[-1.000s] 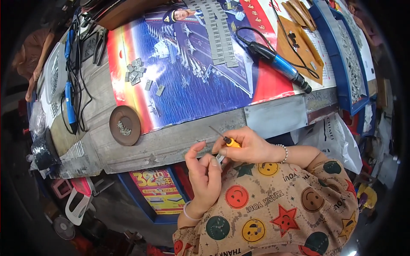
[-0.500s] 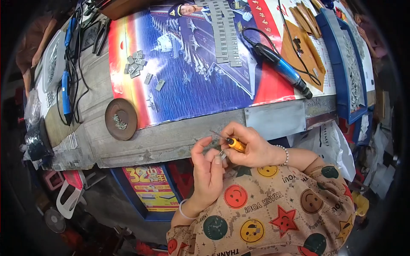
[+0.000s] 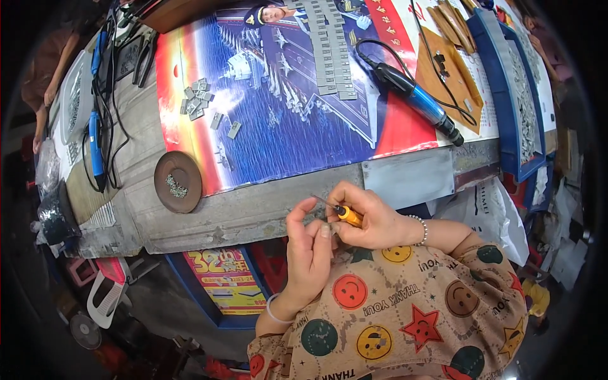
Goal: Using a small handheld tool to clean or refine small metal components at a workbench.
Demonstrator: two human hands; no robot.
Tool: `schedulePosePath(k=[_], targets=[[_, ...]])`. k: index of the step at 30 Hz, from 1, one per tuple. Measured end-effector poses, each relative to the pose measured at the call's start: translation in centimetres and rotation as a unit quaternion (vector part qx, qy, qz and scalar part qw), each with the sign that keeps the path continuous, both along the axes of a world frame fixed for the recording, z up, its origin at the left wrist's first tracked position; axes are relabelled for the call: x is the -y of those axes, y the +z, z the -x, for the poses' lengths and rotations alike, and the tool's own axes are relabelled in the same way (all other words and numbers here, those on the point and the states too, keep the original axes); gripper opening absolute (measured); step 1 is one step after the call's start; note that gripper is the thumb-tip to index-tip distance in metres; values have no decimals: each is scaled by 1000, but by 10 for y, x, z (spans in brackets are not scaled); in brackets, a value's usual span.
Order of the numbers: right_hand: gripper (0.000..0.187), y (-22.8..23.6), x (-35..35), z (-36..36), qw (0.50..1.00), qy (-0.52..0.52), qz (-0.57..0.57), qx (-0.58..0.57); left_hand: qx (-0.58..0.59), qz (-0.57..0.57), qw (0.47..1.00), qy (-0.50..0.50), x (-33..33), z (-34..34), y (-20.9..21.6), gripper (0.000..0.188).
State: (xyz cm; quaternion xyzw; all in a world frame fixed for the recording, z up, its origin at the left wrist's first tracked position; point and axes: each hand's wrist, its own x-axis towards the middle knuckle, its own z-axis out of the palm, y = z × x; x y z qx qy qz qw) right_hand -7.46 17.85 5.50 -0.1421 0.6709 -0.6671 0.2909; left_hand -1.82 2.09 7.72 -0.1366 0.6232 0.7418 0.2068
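Observation:
My right hand [image 3: 375, 220] grips a small screwdriver [image 3: 351, 216] with a yellow-orange handle, its thin shaft pointing up and left toward my left forefinger. Close beside it, my left hand [image 3: 309, 252] pinches a small grey metal piece between thumb and fingers; the fingertips now hide most of it. Both hands meet in front of the table's near edge. Left of them on the table, a brown round dish [image 3: 187, 203] holds small metal bits. Beyond it, similar grey metal pieces [image 3: 197, 101] lie in a loose pile on a printed poster [image 3: 272, 152].
Long rows of grey metal pieces [image 3: 334, 63] line the poster's far middle. A blue-and-black power tool [image 3: 421, 104] with a cord lies at right, near a blue bin [image 3: 506, 126] of parts. Corded blue tools [image 3: 96, 142] and pliers [image 3: 145, 60] lie at left.
The metal piece in my left fingers shows less than before, as my fingertips have closed over it. The screwdriver stays almost in place, and the whole view has shifted slightly.

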Motion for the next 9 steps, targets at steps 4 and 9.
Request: schedulePosePath(k=[4,9], targets=[[26,1,0,1,999,-6,1,32,-30,-16,999,5,0,-4,-7,43],[26,0,2,-3,1000,-5,2,9,-20,-9,1000,7,0,-3,-2,45]])
